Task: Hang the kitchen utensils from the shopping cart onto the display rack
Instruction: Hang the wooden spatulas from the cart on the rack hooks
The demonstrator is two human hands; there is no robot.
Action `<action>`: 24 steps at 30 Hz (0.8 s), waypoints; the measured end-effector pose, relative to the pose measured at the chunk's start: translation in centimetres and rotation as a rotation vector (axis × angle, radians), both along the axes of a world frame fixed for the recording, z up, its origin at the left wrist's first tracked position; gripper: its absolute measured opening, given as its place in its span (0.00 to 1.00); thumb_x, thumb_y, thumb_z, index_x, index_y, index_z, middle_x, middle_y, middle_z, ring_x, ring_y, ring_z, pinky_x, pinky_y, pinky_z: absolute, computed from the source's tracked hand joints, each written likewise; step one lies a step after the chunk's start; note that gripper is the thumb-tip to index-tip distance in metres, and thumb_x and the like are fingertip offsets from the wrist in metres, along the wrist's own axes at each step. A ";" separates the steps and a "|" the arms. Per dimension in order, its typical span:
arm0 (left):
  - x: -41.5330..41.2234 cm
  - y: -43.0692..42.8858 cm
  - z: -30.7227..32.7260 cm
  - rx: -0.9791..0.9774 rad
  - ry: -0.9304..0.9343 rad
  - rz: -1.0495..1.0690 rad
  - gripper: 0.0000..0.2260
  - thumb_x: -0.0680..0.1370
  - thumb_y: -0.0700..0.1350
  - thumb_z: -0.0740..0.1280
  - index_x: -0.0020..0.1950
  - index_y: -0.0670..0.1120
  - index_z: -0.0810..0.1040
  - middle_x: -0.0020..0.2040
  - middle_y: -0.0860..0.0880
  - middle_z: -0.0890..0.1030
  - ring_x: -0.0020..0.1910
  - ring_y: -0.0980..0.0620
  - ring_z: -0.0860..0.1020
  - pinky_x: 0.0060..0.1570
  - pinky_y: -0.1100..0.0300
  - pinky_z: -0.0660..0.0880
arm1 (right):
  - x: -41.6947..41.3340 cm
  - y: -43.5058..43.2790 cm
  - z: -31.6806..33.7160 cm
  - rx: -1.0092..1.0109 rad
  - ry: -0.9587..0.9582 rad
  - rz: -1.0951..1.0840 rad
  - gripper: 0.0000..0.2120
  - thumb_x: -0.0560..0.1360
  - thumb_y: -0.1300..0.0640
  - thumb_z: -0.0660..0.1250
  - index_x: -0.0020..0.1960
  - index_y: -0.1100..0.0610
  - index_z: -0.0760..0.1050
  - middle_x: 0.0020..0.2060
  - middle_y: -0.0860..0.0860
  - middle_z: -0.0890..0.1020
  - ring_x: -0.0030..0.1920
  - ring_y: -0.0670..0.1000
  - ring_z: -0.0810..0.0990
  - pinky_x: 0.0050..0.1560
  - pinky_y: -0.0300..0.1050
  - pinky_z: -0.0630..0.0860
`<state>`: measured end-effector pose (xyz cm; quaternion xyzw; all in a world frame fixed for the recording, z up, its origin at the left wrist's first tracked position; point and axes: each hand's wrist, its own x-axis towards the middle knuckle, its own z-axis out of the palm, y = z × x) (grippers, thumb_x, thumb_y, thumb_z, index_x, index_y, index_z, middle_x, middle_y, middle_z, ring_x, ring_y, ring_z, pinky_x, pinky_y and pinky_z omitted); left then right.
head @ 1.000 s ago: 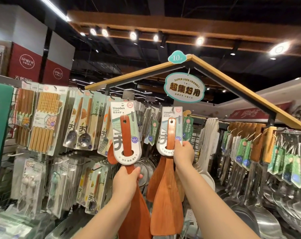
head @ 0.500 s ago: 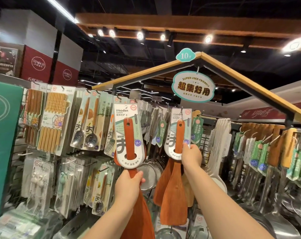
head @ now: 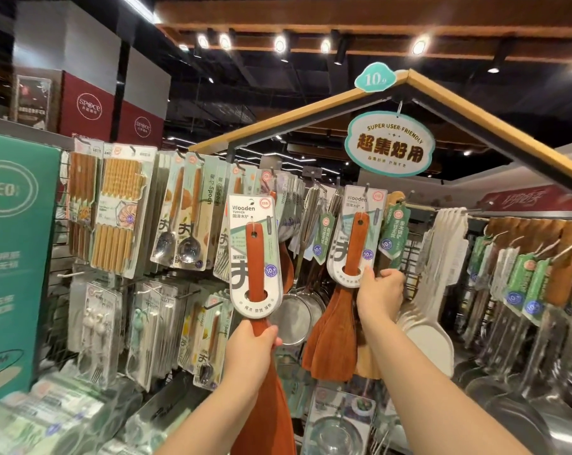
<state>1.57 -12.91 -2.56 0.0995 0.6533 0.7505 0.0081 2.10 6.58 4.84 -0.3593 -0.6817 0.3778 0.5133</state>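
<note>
2 wooden turners in play, 1 per hand. Left hand [head: 251, 343] is wrapped round the first turner [head: 255, 257] at the neck, just under its card [head: 245, 211]; thumb side faces right, fingers curled tight on the wood. Turner stands upright above the fist and its wide blade drops below the wrist to the frame's bottom edge. It hangs on nothing, held free in front of the spoon packs [head: 186, 211] on the display rack [head: 278, 119].

Look: red-brown wood, hole near the handle top, white-grey card printed "Wooden TURNER", round blue 10.9 sticker, handle passing through an oval slot low in the card.

Right hand [head: 380, 290] is higher and further right, at the lower right edge of the second turner [head: 356, 244]. Thumb lies on the card front beside the handle, fingers curl behind the edge, so it pinches the card. That turner's card top sits at a hook [head: 367, 188] on the rack; whether the hook passes through the hole, cannot tell. More turner blades of the same kind hang just behind it.

Both forearms reach up from the bottom of the frame, left nearer centre, right angled up and left. A mesh strainer [head: 292, 310] hangs between the 2 turners, further back. An oval teal sign [head: 389, 142] hangs under the rack's wooden roof peak.
</note>
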 end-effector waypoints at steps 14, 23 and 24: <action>3.6 1.8 2.3 -0.129 0.120 -0.109 0.07 0.75 0.41 0.66 0.36 0.44 0.76 0.33 0.50 0.81 0.40 0.48 0.79 0.43 0.55 0.70 | 4.5 -9.5 1.0 0.378 -0.078 0.458 0.17 0.79 0.44 0.57 0.62 0.54 0.70 0.43 0.37 0.74 0.55 0.48 0.74 0.63 0.48 0.67; 5.3 1.7 2.4 -0.233 0.220 -0.138 0.05 0.76 0.43 0.66 0.42 0.50 0.73 0.43 0.50 0.80 0.47 0.49 0.78 0.39 0.61 0.67 | 6.0 -10.7 0.1 0.162 0.012 0.624 0.18 0.68 0.50 0.74 0.53 0.48 0.69 0.44 0.39 0.79 0.43 0.37 0.78 0.38 0.27 0.69; 5.5 1.6 2.5 -0.255 0.224 -0.141 0.06 0.76 0.44 0.66 0.41 0.51 0.72 0.43 0.51 0.79 0.47 0.50 0.77 0.39 0.61 0.66 | 6.1 -10.8 0.0 0.171 -0.007 0.620 0.20 0.68 0.51 0.75 0.54 0.47 0.68 0.44 0.38 0.78 0.42 0.35 0.76 0.36 0.26 0.69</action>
